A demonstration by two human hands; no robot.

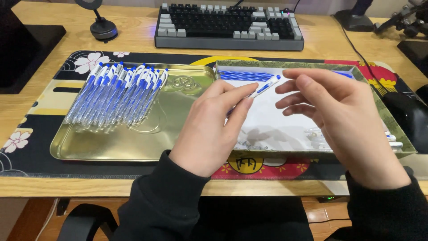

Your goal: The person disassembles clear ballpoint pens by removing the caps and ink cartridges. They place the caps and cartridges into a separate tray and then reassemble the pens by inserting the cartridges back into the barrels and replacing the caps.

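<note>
Left hand (209, 129) pinching blue-and-white plastic pen (263, 87) | right hand (343, 120) beside it, released, fingers spread | risk: loose pinch may drop pen.

The left hand (209, 127) holds a blue and white pen (264, 86) over a box (403, 145) with a white bottom. The right hand (343, 114) is open, just beside the pen. Many pens (118, 93) lie in a row on a gold tray (111, 149). A keyboard (229, 27) sits behind.
</note>
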